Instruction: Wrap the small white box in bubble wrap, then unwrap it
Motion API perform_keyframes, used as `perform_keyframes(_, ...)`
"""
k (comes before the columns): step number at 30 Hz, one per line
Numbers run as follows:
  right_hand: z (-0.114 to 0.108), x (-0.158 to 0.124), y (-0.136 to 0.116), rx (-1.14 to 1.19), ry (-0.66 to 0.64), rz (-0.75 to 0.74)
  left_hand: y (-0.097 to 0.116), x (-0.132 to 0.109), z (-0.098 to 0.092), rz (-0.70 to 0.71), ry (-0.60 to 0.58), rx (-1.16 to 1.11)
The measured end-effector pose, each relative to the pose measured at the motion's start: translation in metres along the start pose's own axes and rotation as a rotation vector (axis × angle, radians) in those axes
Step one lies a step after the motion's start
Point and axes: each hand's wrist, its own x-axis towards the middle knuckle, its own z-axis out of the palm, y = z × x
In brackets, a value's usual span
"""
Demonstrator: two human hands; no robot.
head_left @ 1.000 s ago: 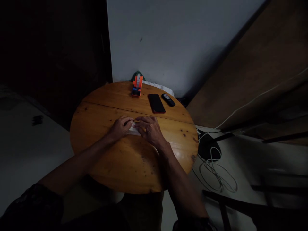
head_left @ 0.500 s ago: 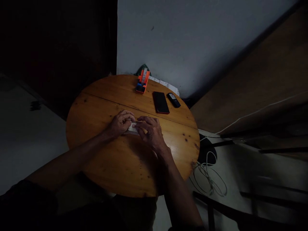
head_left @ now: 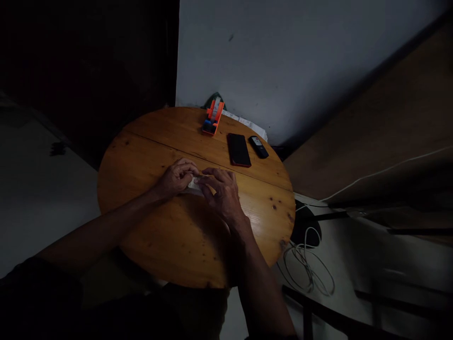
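Note:
Between my two hands, over the middle of the table, is a small flat whitish piece that looks like folded paper (head_left: 194, 185). My left hand (head_left: 179, 175) is closed on its left end, with the thumb on top and the fingers curled behind. From the other side my right hand (head_left: 221, 189) grips the right end between thumb and bent fingers. Both hands rest low, close to the wooden surface. The fingers hide much of the piece, and the dim light leaves its markings unreadable.
The round wooden table (head_left: 148, 245) stands against a wall. Toward its far side are an orange tape dispenser (head_left: 214, 116), a dark phone with a red edge (head_left: 239, 149), a small black keypad phone (head_left: 258, 147) and white papers (head_left: 247, 124). Coiled cable (head_left: 307, 264) lies on the floor at right.
The view has shifted slightly, so the table items sit a little differently in the picture. My hands keep nearly the same pose on the paper, with small finger movements.

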Motion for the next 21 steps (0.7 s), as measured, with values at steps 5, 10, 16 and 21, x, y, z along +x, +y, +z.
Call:
perform_keyframes(5,-0.005,0.002,-0.003,0.014,-0.010,0.014,0.000,0.001,0.000,-0.002,-0.009,-0.001)
perform_keyframes(10,-0.011,0.002,-0.002,0.056,0.012,0.078,0.001,0.002,-0.001,-0.006,-0.024,0.017)
perform_keyframes(16,-0.011,0.002,0.002,0.038,0.003,0.093,0.000,0.002,0.000,-0.003,-0.023,0.014)
perform_keyframes(21,-0.002,0.002,0.003,0.018,-0.063,0.036,0.001,0.002,0.000,-0.005,-0.038,0.018)
